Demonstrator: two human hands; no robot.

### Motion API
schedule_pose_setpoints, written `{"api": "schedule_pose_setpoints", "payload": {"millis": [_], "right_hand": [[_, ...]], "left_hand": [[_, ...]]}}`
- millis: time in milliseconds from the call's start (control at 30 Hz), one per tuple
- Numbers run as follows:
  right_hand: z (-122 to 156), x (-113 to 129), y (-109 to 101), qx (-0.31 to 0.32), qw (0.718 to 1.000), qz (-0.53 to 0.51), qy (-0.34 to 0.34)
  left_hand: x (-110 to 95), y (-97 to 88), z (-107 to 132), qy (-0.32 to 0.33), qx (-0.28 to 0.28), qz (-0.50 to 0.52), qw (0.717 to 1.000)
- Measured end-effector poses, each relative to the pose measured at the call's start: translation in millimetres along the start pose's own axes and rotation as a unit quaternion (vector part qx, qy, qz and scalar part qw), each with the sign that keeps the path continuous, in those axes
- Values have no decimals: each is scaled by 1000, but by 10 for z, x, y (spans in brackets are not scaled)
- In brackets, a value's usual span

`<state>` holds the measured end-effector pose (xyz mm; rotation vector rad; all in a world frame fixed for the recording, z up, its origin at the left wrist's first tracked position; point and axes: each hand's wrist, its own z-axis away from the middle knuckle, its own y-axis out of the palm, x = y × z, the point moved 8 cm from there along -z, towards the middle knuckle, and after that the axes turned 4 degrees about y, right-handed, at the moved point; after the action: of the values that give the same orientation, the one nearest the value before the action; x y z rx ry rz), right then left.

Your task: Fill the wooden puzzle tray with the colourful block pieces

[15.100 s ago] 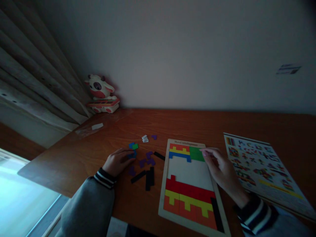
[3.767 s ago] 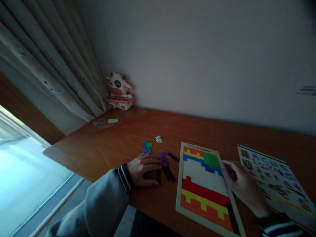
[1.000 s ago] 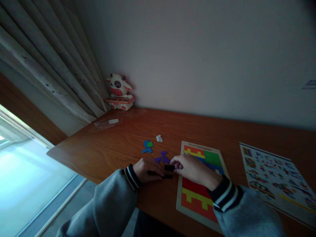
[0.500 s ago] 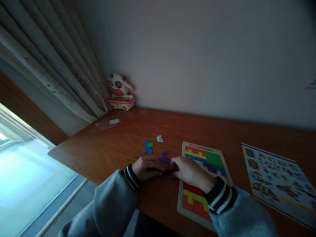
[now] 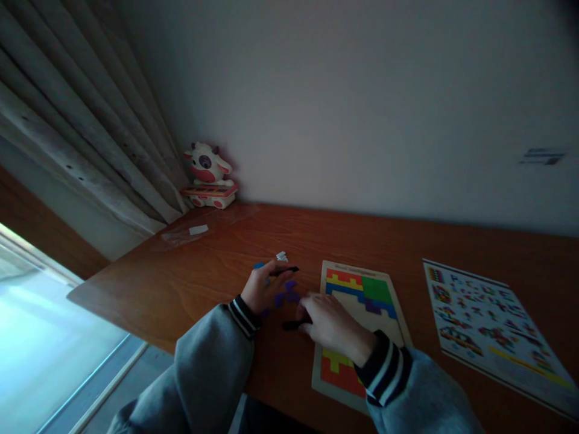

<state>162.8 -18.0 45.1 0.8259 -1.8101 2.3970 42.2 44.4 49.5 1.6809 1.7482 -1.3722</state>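
Observation:
My left hand (image 5: 263, 286) is closed on a small, thin dark piece (image 5: 289, 270) that pokes out past the fingertips. My right hand (image 5: 329, 319), over the left part of a wooden puzzle board (image 5: 323, 337), pinches another short dark piece (image 5: 293, 325); its exact kind is too dim to tell. Loose purple puzzle pieces (image 5: 292, 296) lie on the table between the hands. A blue piece (image 5: 258, 265) shows just behind my left hand, which hides part of the table there. The board holds red, yellow, blue, green and purple pieces, with bare wood in its middle.
Small white bits (image 5: 281, 256) lie beyond my left hand. A printed picture sheet (image 5: 493, 331) is to the right of the board. At the back left stand a toy cow with a keyboard (image 5: 208, 175) and a clear plastic wrapper (image 5: 178, 236), near the curtain (image 5: 113, 120).
My hands were together around a dark thing; now they are apart, each with a dark piece. The left hand has risen and moved away over the blue and green pieces. The view has shifted slightly.

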Motion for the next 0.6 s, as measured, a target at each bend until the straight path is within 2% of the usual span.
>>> {"api": "schedule_pose_setpoints", "payload": {"millis": [100,200,333,467,533,600], "right_hand": [[81,-10,-76,-28,999,-30,-22],[260,-235,-283,-92,989,-111,-23],[610,-986,-602,-220,953,-204,32],[892,-1767,-670,-312,903,-284,82],[983,-2017,-632,-352,876,-310,106],[1023,-2133,-569,-368,857,-339,119]], "left_hand": [[-6,230,-102,-24,16,48,998],[-74,461,-215,-24,31,73,997],[-153,772,-365,-14,57,89,994],[-228,992,-437,-6,63,75,995],[-272,1058,-423,1,62,84,995],[-291,1105,-384,0,66,93,993]]}}
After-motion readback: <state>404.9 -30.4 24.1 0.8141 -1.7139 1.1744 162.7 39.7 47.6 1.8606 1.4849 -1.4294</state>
